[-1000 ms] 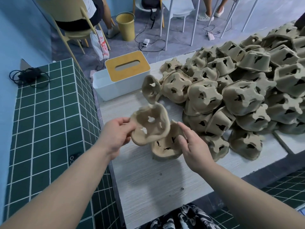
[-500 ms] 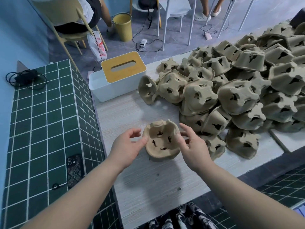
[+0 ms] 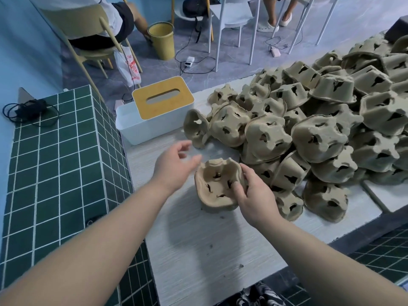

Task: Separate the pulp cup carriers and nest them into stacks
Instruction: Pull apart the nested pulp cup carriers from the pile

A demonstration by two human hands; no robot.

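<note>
A small stack of nested brown pulp cup carriers sits cup-side up on the pale wooden table. My right hand grips its right rim, thumb inside the top carrier. My left hand hovers just left of the stack, fingers loose and blurred, holding nothing. A large heap of loose pulp carriers fills the table to the right and behind. One carrier stands on edge at the heap's left end.
A white tissue box with a yellow lid stands at the table's far left. A green tiled counter runs along the left, with a black cable on it. Chairs, a yellow bin and seated people are beyond.
The carrier from my left hand has been dropped into the one on the table. My left hand then let go and drew away up-left; my right hand closed onto the stack's rim.
</note>
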